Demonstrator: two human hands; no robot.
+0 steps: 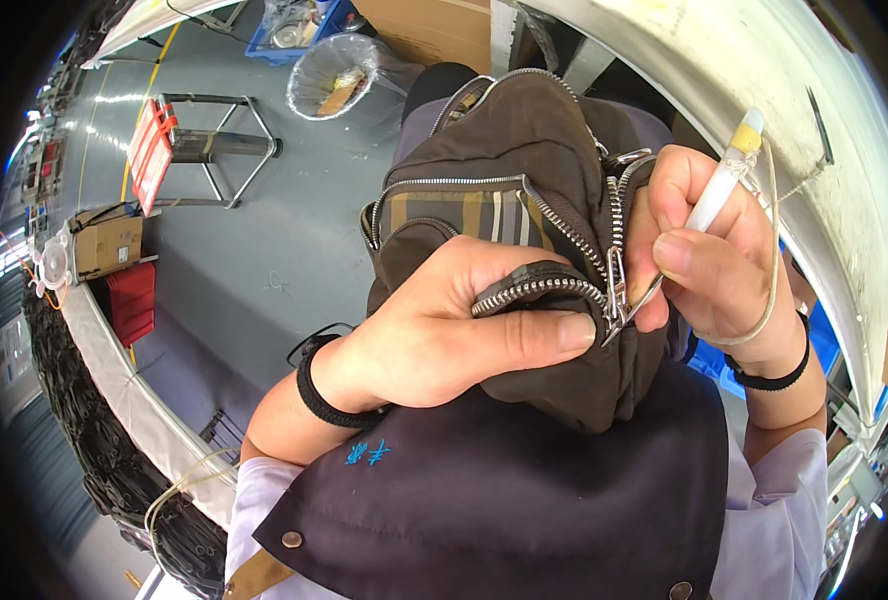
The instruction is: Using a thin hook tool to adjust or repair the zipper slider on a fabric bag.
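Observation:
A dark brown bag (474,150) with a striped panel and several metal zippers rests on my lap. My left hand (454,330) grips it, thumb pressed along an open zipper edge (534,288) and fingers behind the fabric. My right hand (714,270) holds a slim white tool (713,192) with yellow tape and a pale cord hanging round the hand. The tool's thin metal tip reaches the zipper pulls (615,290) just beside my left thumb. A dark apron (504,500) lies below.
A stool (219,143) with a red-striped top, a lined bin (329,75), a blue crate (267,40) and a cardboard box (104,243) stand beyond. A pale work surface (814,60) curves along the right; a white rail with dark items (104,450) runs along the left.

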